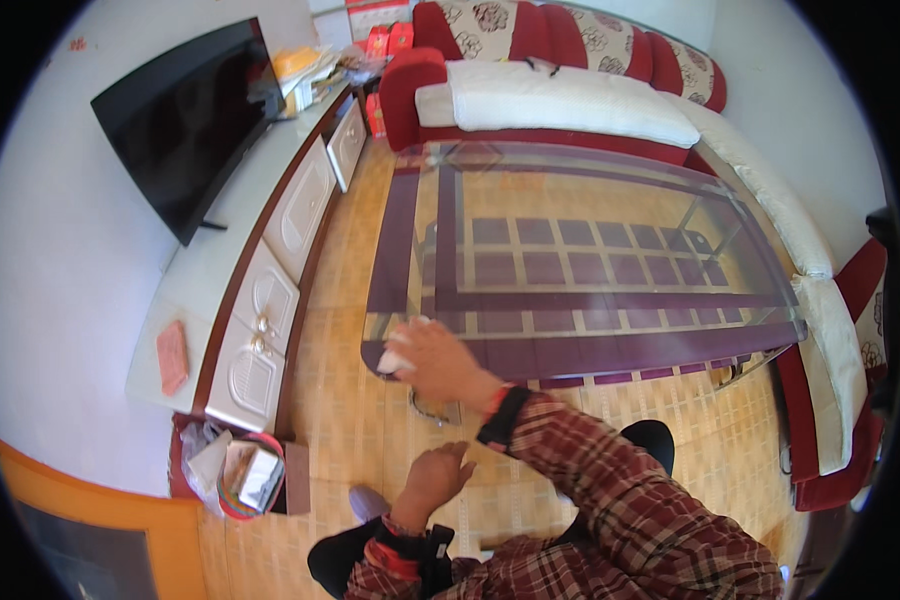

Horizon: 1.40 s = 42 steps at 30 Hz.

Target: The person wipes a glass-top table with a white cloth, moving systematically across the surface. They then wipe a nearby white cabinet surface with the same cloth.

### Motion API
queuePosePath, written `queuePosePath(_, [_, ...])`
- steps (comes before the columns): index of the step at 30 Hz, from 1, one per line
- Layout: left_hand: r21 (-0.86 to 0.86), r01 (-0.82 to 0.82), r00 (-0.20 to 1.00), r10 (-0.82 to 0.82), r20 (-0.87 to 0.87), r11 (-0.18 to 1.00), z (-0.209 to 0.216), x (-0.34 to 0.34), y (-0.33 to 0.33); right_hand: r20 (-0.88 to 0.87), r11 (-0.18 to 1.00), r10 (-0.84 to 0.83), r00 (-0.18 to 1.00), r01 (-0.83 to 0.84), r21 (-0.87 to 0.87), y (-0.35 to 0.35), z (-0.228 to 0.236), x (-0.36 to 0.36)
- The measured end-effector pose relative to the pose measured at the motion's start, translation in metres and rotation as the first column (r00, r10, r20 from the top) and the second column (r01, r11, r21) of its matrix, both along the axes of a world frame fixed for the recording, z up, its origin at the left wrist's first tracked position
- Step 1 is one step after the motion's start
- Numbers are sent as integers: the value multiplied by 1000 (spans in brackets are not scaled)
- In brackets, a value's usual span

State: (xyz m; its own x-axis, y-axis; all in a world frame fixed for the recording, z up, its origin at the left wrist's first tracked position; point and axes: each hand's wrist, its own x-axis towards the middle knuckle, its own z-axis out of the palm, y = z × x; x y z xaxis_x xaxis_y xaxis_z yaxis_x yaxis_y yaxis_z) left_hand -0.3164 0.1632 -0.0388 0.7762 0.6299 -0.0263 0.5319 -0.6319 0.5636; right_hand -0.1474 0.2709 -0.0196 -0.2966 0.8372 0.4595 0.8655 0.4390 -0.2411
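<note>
Where the glass table (580, 355) is edged by open floor (338, 310), a white wad (392, 358) is grasped by the right hand (438, 362); the left hand (435, 482) is held unclenched.

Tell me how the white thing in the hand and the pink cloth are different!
The white thing is mostly hidden by the right hand; the pink cloth lies untouched. The white thing is at the glass table; the pink cloth is on the long cabinet. The white thing looks bunched; the pink cloth looks flat. Both are smaller than the table.
</note>
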Motion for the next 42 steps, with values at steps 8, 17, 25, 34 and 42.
queuePosePath(8, [-19, -17, 996, 15, -93, 1000, 12, 3, -4, 47, 936, -344, 938, 347, -66, -125, 18, 157])
queuePosePath(17, [-8, -30, 999, 29, -38, 1000, 22, -2, -8, 121, 677, -720, 683, 730, -89, -186, 4, 239])
queuePosePath(25, [-13, -49, 999, 49, -14, 999, 19, -13, -11, 73, 825, -564, 822, 565, 16, -129, -4, 152])
queuePosePath(34, [67, -53, 994, 46, 99, 996, 5, -15, -20, 109, 962, -268, 957, 260, 82, -41, 5, 41])
queuePosePath(42, [128, -110, 986, 92, 140, 986, 1, -13, -19, 94, 992, -115, 989, 109, 63, 12, 6, -36])
